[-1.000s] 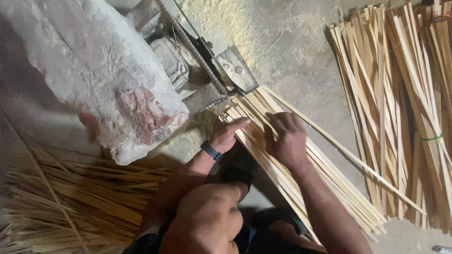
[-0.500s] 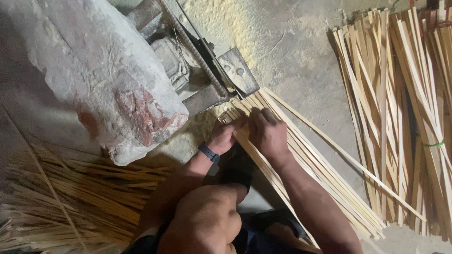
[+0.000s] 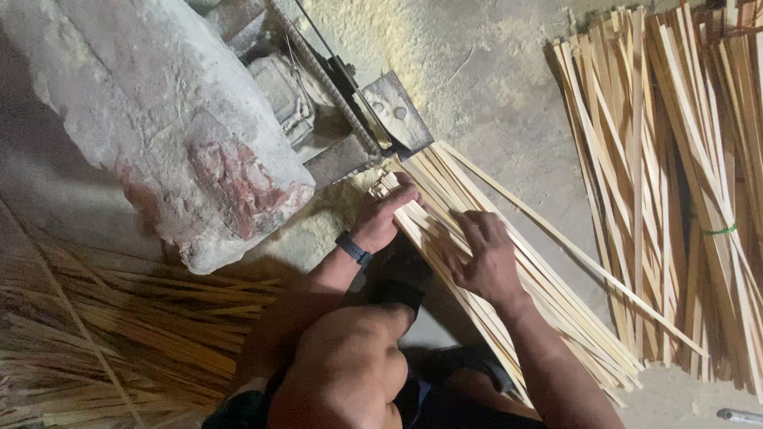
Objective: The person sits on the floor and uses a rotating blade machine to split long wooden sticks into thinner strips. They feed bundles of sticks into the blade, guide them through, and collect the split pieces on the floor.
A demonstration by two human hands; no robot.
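Sawdust-strewn floor [image 3: 493, 87] surrounds a metal cutter [image 3: 373, 119]; beside it, the left hand [image 3: 381, 218] and right hand [image 3: 485, 258] press flat, fingers spread, gripping nothing, on light, springy, splintery bamboo strips [image 3: 556, 294], probably best taken mid-length.

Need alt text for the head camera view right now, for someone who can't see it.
A person's left hand and right hand press on a fan of flat bamboo strips whose ends lie at a metal machine on a dusty floor. A tied strip bundle lies to the right, thin sticks to the left.
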